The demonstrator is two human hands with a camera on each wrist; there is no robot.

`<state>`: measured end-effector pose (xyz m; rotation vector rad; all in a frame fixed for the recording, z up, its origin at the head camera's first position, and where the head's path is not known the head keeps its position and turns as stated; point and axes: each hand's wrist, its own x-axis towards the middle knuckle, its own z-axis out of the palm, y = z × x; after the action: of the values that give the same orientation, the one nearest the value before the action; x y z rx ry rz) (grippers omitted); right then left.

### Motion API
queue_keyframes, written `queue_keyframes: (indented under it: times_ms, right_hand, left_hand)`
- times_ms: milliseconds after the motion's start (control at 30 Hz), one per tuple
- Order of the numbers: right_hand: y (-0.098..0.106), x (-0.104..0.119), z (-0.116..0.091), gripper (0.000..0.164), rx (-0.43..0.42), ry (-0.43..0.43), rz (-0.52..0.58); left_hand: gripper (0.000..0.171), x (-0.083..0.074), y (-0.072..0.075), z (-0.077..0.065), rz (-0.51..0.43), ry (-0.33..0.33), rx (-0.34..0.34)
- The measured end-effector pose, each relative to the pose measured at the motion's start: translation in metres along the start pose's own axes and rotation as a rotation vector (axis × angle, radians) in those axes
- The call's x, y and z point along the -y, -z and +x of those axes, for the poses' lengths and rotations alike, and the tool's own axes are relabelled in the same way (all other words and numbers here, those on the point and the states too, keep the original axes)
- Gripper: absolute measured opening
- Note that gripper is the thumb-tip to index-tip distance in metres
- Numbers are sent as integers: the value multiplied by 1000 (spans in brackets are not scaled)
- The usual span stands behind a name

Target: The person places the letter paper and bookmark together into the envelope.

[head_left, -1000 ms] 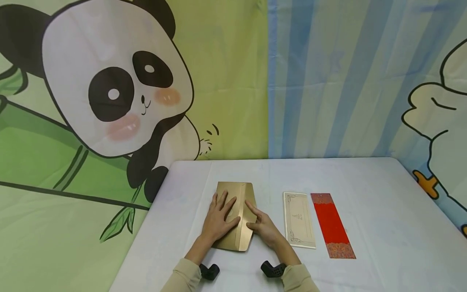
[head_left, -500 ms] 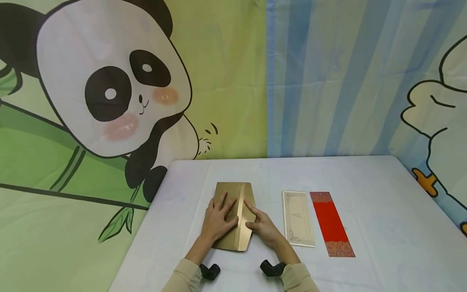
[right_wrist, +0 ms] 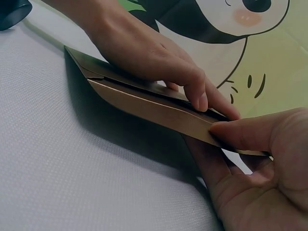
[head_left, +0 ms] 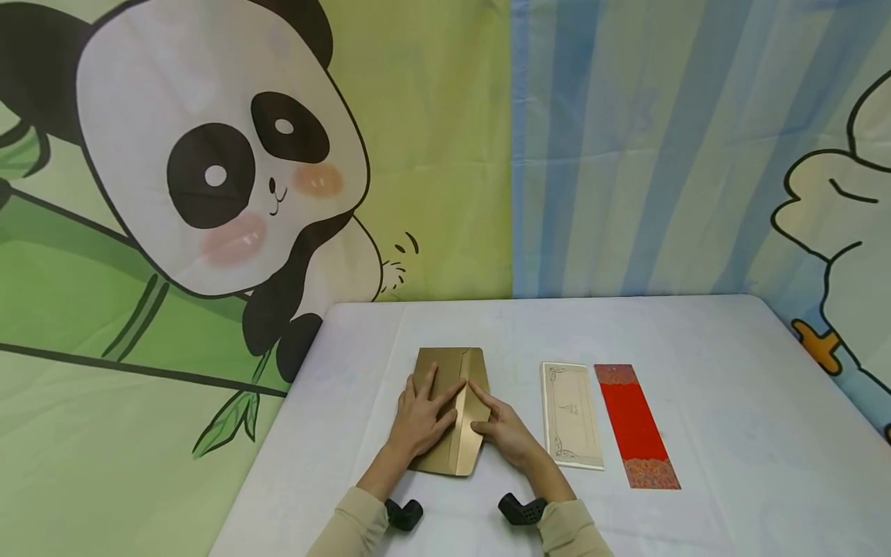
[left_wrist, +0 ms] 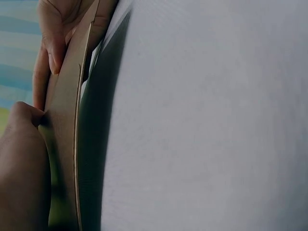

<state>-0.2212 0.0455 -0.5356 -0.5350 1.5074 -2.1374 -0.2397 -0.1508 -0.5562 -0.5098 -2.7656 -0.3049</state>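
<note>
A gold envelope (head_left: 437,460) lies lengthwise in front of me, its long flap (right_wrist: 144,103) along the right side. Spread across its face is my left hand (head_left: 418,422), fingers mostly straight, with one fingertip near the flap's crease. My right hand (head_left: 510,437) pinches the envelope's right edge, the thumb on the flap and other fingers underneath, as the right wrist view shows. That edge stands raised above the white table, with a dark shadow beneath. In the left wrist view the envelope (left_wrist: 67,96) appears edge-on, between the left hand (left_wrist: 21,163) and the right-hand fingers (left_wrist: 53,33).
To the right lie a cream card (head_left: 572,418) with an ornate printed border and a red strip (head_left: 636,425) with patterned ends. Black devices (head_left: 522,510) sit at both wrists. A panda-printed backdrop (head_left: 223,155) hangs behind the white table (head_left: 738,387).
One left-hand finger has shifted right to the flap's crease, close to the right hand's fingertip. The right hand keeps its hold on the envelope, and the card and strip stay put.
</note>
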Motion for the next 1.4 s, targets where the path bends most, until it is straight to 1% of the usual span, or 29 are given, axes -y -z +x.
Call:
queue_keyframes:
  times_ms: [33, 133, 267, 433, 667, 1000, 1100, 1233, 1267, 1333, 1400]
  right_hand:
    - [0, 1, 0, 73, 0, 1, -4]
    - [4, -8, 3, 74, -11, 11, 4]
    - [10, -21, 7, 74, -28, 16, 18]
    - [9, -15, 5, 74, -17, 4, 23]
    - [2, 0, 1, 73, 11, 0, 15]
    - [0, 0, 2, 74, -19, -24, -66]
    - [-1, 1, 1, 74, -49, -8, -149]
    - [2, -5, 3, 74, -111, 29, -312]
    - [3, -7, 4, 75, -120, 30, -339]
    - [5, -12, 6, 76, -144, 40, -417]
    - [6, -14, 7, 77, -162, 47, -488]
  left_hand:
    - [50, 0, 0, 0, -2, 3, 6]
    - [50, 0, 0, 0, -15, 12, 18]
    - [51, 2, -2, -1, -22, 11, 14]
    - [53, 3, -3, -1, -14, 0, -22]
    - [64, 1, -3, 2, 10, 8, -60]
    - [55, 1, -4, -1, -18, 7, -112]
    - [54, 1, -5, -2, -47, 2, -131]
    - [57, 4, -7, -4, -116, -6, -175]
    - [58, 4, -8, -4, -131, -8, -187]
    - [59, 5, -8, -4, -151, -9, -206]
    - [57, 5, -8, -4, -152, -6, -208]
